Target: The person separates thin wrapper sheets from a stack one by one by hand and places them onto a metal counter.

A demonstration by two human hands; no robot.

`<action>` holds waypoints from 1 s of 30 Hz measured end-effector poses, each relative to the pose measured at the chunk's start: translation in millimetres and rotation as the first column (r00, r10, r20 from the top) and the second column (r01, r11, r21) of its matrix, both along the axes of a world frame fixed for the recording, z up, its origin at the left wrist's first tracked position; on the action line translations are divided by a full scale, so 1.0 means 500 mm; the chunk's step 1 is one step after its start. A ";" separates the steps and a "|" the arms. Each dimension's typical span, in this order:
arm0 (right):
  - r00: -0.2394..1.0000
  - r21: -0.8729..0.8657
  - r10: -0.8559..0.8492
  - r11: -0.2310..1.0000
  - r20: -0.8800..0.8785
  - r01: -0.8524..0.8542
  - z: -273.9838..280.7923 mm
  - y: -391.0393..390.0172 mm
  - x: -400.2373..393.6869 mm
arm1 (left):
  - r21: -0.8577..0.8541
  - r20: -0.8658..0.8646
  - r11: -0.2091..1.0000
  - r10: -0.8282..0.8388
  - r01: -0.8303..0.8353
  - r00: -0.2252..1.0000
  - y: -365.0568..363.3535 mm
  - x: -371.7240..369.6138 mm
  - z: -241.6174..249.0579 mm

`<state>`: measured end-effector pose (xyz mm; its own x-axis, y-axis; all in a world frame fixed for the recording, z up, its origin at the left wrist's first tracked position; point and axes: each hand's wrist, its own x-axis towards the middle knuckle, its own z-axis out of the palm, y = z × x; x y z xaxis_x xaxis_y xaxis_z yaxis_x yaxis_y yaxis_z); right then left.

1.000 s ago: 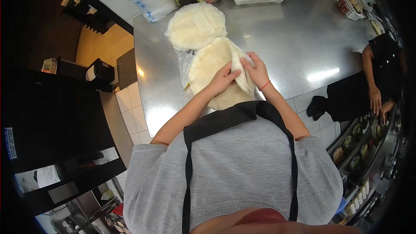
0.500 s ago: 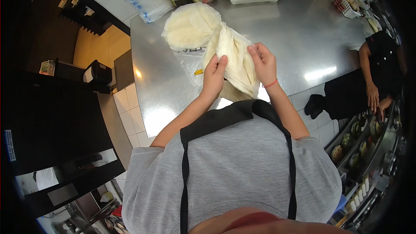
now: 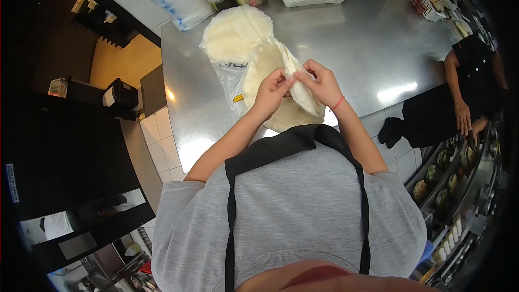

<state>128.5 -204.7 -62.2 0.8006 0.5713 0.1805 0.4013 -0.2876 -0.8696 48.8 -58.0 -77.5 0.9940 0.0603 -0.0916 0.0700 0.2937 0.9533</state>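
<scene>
Left hand (image 3: 271, 91) and right hand (image 3: 321, 84) angled inward, close together, pinching a pale sheet (image 3: 304, 99)

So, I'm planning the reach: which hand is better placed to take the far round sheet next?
Probably the left hand: it is nearer the far round sheet than the right hand is. Both pinch the near sheet, so the left must let go first.

Pretty standard kitchen setup: a steel worktop (image 3: 367, 38) is lit brightly enough that a white streak (image 3: 397, 92) is thrown near its front edge, over to the right. Pale floor tiles (image 3: 157, 135) can be seen off the near left corner. Past the left edge, a dark mat (image 3: 154, 91) is bordered by warmly lit yellowish flooring (image 3: 124, 67), with big black panelling (image 3: 65, 146) seen further left.
</scene>
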 end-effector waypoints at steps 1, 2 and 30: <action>1.000 -0.001 -0.001 1.000 -0.002 0.001 -0.010 -0.008 0.008 | -0.001 -0.002 1.000 -0.001 0.001 1.000 0.002 0.000 -0.005; 0.998 0.014 -0.033 0.999 -0.057 0.034 -0.020 -0.014 0.014 | -0.051 -0.061 0.999 0.004 -0.007 0.998 0.008 -0.002 -0.017; 0.950 0.148 -0.311 0.942 0.040 0.302 0.059 -0.009 0.001 | -0.163 0.138 0.867 0.492 -0.470 0.860 -0.023 -0.015 0.038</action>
